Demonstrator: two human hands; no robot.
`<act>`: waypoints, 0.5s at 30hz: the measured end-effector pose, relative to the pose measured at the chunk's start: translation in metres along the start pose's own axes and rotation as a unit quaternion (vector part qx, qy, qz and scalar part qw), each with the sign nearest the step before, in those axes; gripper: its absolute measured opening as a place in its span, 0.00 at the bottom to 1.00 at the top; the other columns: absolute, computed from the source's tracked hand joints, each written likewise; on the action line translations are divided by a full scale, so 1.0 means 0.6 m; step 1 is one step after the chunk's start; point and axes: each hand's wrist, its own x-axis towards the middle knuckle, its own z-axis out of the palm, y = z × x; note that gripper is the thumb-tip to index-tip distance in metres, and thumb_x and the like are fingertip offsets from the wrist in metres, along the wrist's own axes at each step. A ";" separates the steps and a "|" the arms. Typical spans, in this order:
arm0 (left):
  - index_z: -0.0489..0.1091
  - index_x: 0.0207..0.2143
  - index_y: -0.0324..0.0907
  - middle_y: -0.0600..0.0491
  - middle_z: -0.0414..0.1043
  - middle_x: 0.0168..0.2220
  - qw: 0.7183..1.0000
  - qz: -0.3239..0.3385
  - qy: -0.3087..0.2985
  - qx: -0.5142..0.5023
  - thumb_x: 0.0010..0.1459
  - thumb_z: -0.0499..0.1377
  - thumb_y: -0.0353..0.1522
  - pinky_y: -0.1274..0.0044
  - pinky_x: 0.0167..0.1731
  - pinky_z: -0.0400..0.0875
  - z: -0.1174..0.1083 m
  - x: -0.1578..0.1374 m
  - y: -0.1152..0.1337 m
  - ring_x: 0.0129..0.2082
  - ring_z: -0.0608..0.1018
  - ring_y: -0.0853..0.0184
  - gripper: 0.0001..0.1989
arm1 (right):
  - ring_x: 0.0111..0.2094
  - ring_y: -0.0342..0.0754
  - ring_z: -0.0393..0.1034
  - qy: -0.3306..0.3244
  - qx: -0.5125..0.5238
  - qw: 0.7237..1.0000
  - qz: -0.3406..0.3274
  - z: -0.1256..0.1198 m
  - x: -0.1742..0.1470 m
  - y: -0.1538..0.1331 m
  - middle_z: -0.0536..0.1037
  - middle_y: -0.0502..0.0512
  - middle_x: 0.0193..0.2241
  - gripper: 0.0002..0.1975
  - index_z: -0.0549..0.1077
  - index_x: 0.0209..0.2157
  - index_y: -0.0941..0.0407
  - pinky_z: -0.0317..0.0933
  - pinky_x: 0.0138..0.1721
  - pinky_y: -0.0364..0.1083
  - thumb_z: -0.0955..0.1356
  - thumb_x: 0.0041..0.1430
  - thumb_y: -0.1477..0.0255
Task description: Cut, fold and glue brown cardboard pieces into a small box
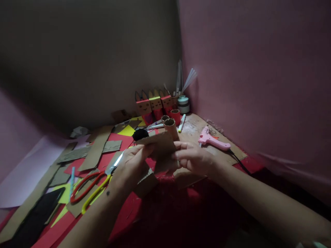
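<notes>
Pink wall [258,75] occupies the right of the frame; a red covering [201,213] spans the lower center. At frame center, a cardboard piece [164,144] is held clear of the surface between both hands. Left hand [136,160]: closed on the left edge, thumb along the upper side, forearm extending from the lower left. Right hand [191,156]: fingers bent and closed on the right edge, forearm extending from the lower right. The cardboard piece is plain brown and tilted; its lower portion is in shadow and appears bent. Directly behind it stands a brown tube [171,129]. Scissors [97,187] with red and yellow handles lie lower left; a pink glue gun [213,140] lies right of center.
</notes>
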 end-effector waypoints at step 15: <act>0.68 0.15 0.41 0.53 0.69 0.11 0.962 -0.111 -0.162 0.187 0.48 0.56 0.28 0.81 0.11 0.58 0.071 0.080 -0.014 0.09 0.68 0.69 0.10 | 0.42 0.53 0.70 0.116 -0.625 0.761 -0.126 -0.038 -0.064 0.026 0.77 0.60 0.35 0.09 0.79 0.38 0.60 0.65 0.46 0.53 0.66 0.61 0.78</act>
